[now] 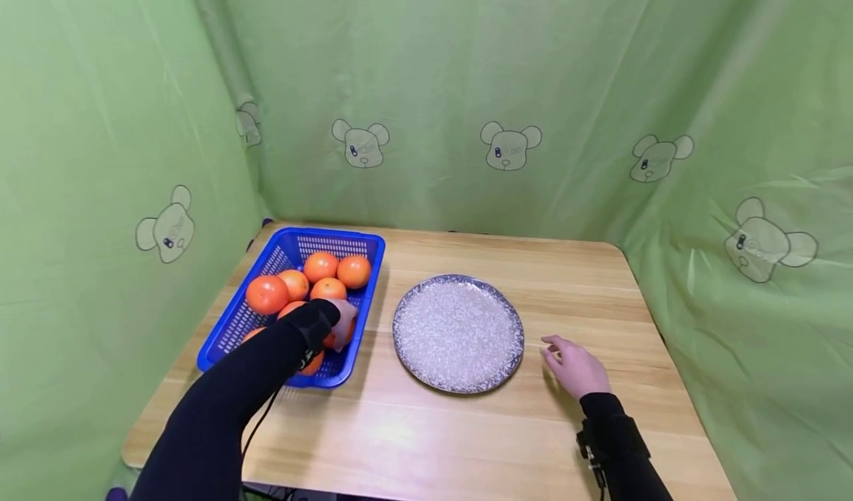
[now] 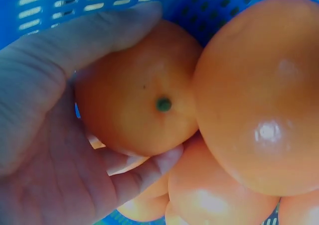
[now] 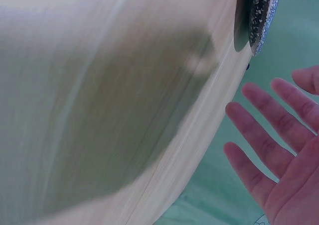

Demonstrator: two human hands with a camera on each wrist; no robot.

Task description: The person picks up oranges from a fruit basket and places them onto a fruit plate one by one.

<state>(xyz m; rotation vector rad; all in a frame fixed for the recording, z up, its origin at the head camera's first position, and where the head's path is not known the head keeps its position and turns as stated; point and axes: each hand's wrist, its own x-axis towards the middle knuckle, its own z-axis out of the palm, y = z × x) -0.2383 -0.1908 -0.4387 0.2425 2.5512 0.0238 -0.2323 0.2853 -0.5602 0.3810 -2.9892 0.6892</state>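
Observation:
In the left wrist view, my left hand [image 2: 55, 80] holds an orange [image 2: 134, 95] with a small green stem nub. The thumb lies along one side of the fruit, and fingers curl round the other. This orange sits inside a blue perforated basket [image 1: 378, 264], touching or overlapping a larger-looking orange [image 2: 264, 95] beside it. My right hand [image 1: 578, 371] hovers over the table just right of a round speckled plate [image 1: 460, 334]. Its fingers are spread and loosely bent in the right wrist view, with nothing in them.
Several more oranges [image 1: 268, 294] fill the basket at the left of the wooden table [image 1: 453, 449]. Green curtains [image 1: 426, 57] with mouse-face drawings surround the table's back and sides. A thin cable [image 1: 260, 423] hangs from the left forearm.

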